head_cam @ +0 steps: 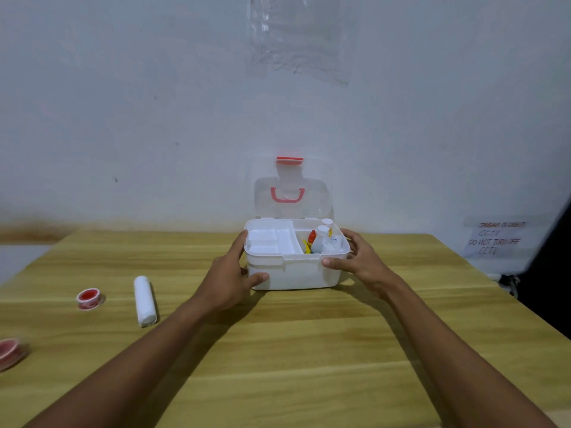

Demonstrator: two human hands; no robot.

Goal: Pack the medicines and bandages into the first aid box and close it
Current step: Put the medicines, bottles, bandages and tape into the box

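The white first aid box stands on the wooden table, its clear lid with a pink handle tipped up against the wall. A white tray fills its left half; several small bottles stand in the right half. My left hand grips the box's left side, thumb on the front wall. My right hand grips the right side, thumb on the front rim. A white rolled bandage lies on the table to the left, with a red-and-white tape roll beyond it and another tape roll at the left edge.
The table ends at the white wall behind the box. A paper notice hangs at the right, next to a dark object at the table's right edge. A plastic sheet is taped high on the wall.
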